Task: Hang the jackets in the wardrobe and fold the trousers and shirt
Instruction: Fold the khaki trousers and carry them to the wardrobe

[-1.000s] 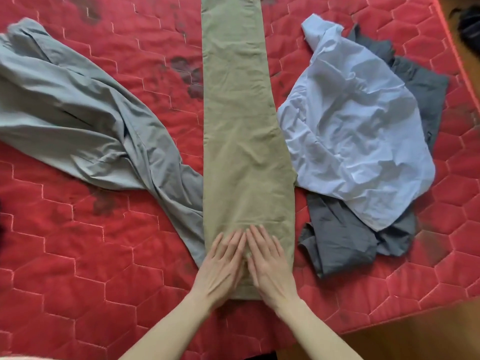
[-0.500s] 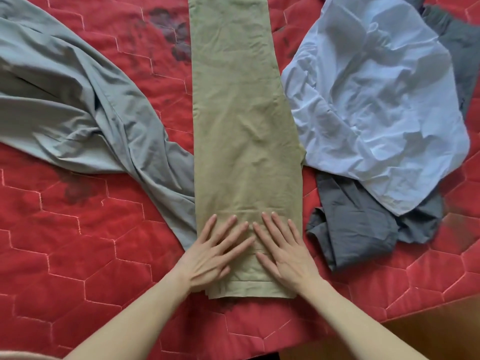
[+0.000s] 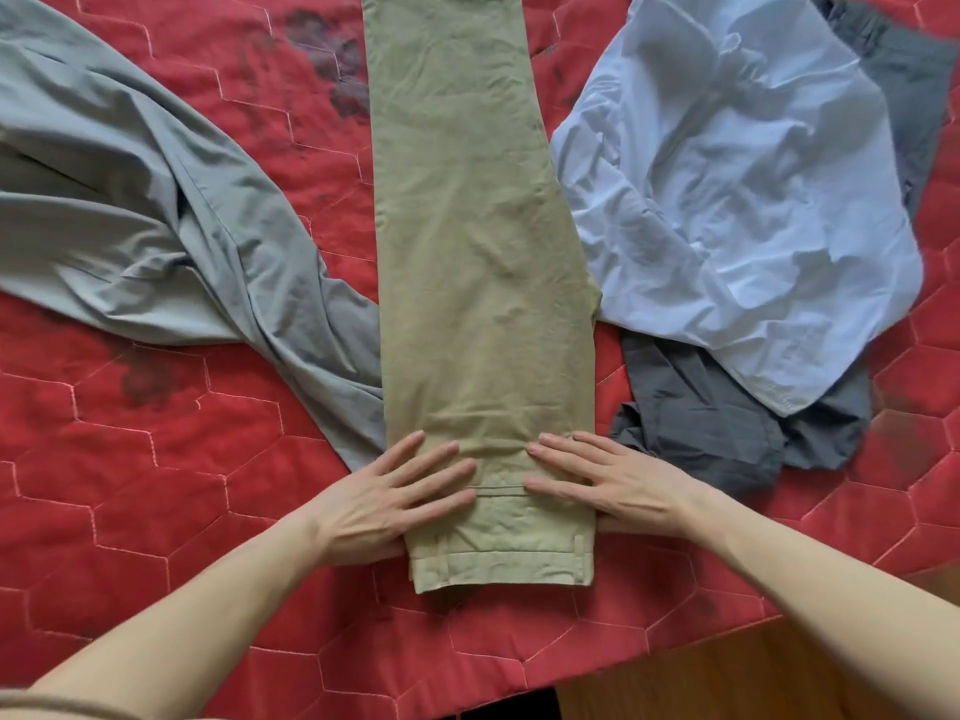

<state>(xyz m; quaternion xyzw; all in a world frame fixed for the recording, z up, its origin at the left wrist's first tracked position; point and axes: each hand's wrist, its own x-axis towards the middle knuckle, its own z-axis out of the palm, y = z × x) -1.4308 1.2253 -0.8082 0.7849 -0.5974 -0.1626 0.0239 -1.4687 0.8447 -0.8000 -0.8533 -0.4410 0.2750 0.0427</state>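
Now the khaki trousers (image 3: 483,283) are laid lengthwise down frame centre on the red quilt (image 3: 156,485). Waistband end, lower centre, is pressed flat by left hand (image 3: 387,504) & right hand (image 3: 618,485), fingers spread, nothing pinched. Shirt (image 3: 737,200) is crumpled upper right.

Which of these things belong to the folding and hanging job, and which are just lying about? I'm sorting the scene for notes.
Part of the job:
khaki trousers, pressed flat by the left hand and right hand
light blue shirt
grey-green garment
dark grey garment under the shirt

Just there:
red quilted cover
wooden floor
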